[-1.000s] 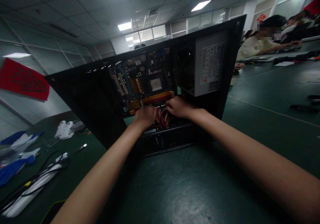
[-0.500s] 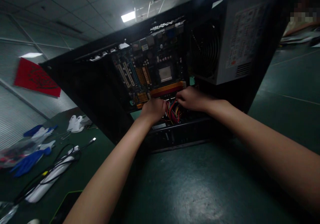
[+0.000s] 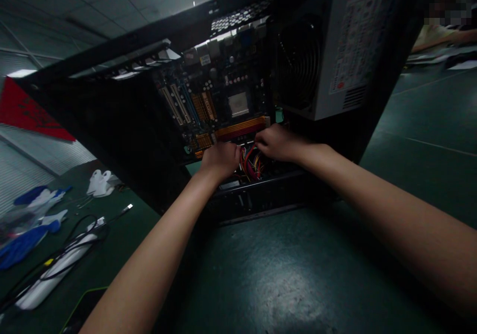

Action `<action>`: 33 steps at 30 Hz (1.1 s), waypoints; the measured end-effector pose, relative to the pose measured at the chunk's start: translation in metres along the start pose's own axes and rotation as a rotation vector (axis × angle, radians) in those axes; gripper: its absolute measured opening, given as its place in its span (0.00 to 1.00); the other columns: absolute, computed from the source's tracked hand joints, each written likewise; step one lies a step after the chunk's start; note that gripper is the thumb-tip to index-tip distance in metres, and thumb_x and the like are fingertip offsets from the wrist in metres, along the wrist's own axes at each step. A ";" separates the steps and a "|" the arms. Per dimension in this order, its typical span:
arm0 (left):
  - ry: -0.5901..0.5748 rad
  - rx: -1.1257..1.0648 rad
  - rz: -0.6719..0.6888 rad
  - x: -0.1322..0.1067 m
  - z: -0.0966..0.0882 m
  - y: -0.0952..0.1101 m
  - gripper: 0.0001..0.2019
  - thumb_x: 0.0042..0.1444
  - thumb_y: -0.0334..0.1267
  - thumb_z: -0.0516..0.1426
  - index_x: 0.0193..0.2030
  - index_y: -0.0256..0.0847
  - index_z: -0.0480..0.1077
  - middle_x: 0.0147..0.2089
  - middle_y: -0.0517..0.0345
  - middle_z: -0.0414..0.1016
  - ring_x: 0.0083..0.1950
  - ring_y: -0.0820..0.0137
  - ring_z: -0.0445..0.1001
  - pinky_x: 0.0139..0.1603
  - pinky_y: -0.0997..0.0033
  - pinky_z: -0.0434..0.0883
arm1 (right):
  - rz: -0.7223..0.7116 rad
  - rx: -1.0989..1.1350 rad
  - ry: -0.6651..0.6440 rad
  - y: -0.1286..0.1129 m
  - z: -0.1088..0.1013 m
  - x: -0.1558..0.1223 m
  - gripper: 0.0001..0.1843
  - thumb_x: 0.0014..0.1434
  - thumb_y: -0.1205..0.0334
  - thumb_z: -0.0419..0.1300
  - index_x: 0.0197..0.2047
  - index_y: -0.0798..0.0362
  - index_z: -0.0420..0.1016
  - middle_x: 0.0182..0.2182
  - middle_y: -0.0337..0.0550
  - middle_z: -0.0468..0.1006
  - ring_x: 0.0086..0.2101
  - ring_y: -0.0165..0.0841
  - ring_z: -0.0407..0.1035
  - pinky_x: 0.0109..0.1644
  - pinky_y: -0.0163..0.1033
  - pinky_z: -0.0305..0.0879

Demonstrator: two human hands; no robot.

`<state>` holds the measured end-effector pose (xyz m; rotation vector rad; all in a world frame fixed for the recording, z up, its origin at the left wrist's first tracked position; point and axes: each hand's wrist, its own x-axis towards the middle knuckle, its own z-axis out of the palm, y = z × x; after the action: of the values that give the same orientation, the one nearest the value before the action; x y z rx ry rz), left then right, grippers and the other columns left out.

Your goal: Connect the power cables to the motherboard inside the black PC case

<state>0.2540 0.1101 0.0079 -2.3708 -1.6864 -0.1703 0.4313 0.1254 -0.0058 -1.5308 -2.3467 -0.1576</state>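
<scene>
Both my hands reach into an open black computer case [image 3: 122, 120] on a green table. A bundle of red, yellow and black cables [image 3: 252, 164] lies between them in the lower part of the case. My left hand [image 3: 220, 161] is closed at the bundle's left side, its fingertips turned away from view. On the other side my right hand [image 3: 275, 142] is closed, thumb and fingers pinched on the cables. Just above the hands is the motherboard [image 3: 219, 85] with orange and red memory slots [image 3: 244, 128]. The power supply [image 3: 346, 50] sits at the case's upper right.
On the left of the green table [image 3: 276, 259] lie a white power strip [image 3: 59, 269] wrapped in black cable, blue and white gloves [image 3: 28, 244], and a white plastic item [image 3: 100, 182]. A dark green-edged mat [image 3: 84, 311] is at lower left. Another person's arm [image 3: 443, 37] shows at far right.
My view has shifted slightly, so the case and both hands appear a little further left. Both hands stay closed at the cable bundle.
</scene>
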 end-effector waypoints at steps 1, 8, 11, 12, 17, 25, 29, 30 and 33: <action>-0.004 0.003 -0.007 0.000 0.000 0.000 0.25 0.69 0.45 0.42 0.48 0.38 0.79 0.46 0.38 0.80 0.49 0.50 0.79 0.48 0.54 0.73 | 0.004 0.000 -0.001 0.000 0.000 0.000 0.16 0.66 0.65 0.52 0.44 0.58 0.82 0.41 0.55 0.82 0.39 0.39 0.74 0.38 0.38 0.61; 0.000 -0.008 -0.015 -0.001 -0.002 0.001 0.25 0.69 0.45 0.43 0.47 0.39 0.79 0.45 0.39 0.81 0.49 0.50 0.79 0.47 0.55 0.73 | 0.021 -0.002 -0.007 0.001 0.001 0.001 0.16 0.66 0.65 0.52 0.44 0.57 0.82 0.42 0.53 0.83 0.40 0.38 0.75 0.38 0.37 0.60; -0.006 -0.030 0.004 -0.001 -0.001 0.000 0.24 0.69 0.44 0.43 0.47 0.39 0.80 0.45 0.40 0.81 0.48 0.52 0.79 0.47 0.57 0.73 | 0.009 0.000 -0.008 0.001 -0.001 0.000 0.16 0.66 0.64 0.52 0.44 0.57 0.82 0.42 0.53 0.83 0.40 0.38 0.74 0.38 0.37 0.60; -0.008 -0.032 0.013 -0.001 -0.001 -0.001 0.24 0.69 0.44 0.43 0.47 0.39 0.80 0.45 0.40 0.81 0.48 0.53 0.79 0.47 0.58 0.73 | 0.009 0.001 -0.011 0.001 -0.001 -0.001 0.17 0.66 0.63 0.52 0.44 0.57 0.82 0.42 0.53 0.83 0.39 0.38 0.74 0.38 0.37 0.60; -0.008 -0.040 0.017 -0.001 0.002 -0.004 0.25 0.69 0.45 0.42 0.46 0.39 0.80 0.45 0.41 0.81 0.47 0.54 0.80 0.46 0.59 0.73 | -0.012 0.006 -0.046 0.001 -0.002 -0.003 0.16 0.66 0.64 0.53 0.43 0.56 0.83 0.39 0.51 0.83 0.37 0.37 0.74 0.37 0.37 0.59; 0.003 -0.059 0.025 -0.001 0.002 -0.005 0.24 0.69 0.45 0.43 0.45 0.41 0.80 0.44 0.43 0.82 0.47 0.55 0.80 0.45 0.61 0.72 | -0.039 -0.005 -0.046 0.002 0.001 -0.002 0.17 0.66 0.63 0.52 0.44 0.56 0.83 0.39 0.51 0.83 0.38 0.37 0.75 0.37 0.37 0.60; 0.005 -0.049 0.028 0.000 0.003 -0.006 0.24 0.69 0.45 0.43 0.45 0.40 0.80 0.43 0.43 0.82 0.46 0.55 0.80 0.44 0.62 0.72 | -0.036 -0.008 -0.058 0.002 0.000 -0.002 0.17 0.66 0.62 0.52 0.43 0.56 0.83 0.39 0.51 0.83 0.38 0.37 0.75 0.37 0.37 0.60; 0.007 -0.050 0.031 0.000 0.003 -0.007 0.24 0.69 0.45 0.43 0.45 0.40 0.80 0.43 0.43 0.82 0.46 0.55 0.80 0.44 0.62 0.72 | -0.036 -0.010 -0.061 0.002 0.000 -0.002 0.17 0.66 0.63 0.52 0.43 0.56 0.83 0.39 0.51 0.83 0.38 0.38 0.75 0.37 0.37 0.60; 0.009 -0.059 0.037 0.000 0.002 -0.007 0.24 0.69 0.45 0.43 0.44 0.41 0.80 0.43 0.44 0.82 0.46 0.56 0.80 0.44 0.62 0.72 | -0.037 -0.015 -0.055 0.002 0.000 -0.002 0.16 0.66 0.63 0.53 0.44 0.57 0.83 0.39 0.52 0.83 0.38 0.38 0.75 0.38 0.37 0.61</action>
<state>0.2470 0.1125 0.0062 -2.4374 -1.6548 -0.2270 0.4339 0.1246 -0.0062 -1.5178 -2.4225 -0.1436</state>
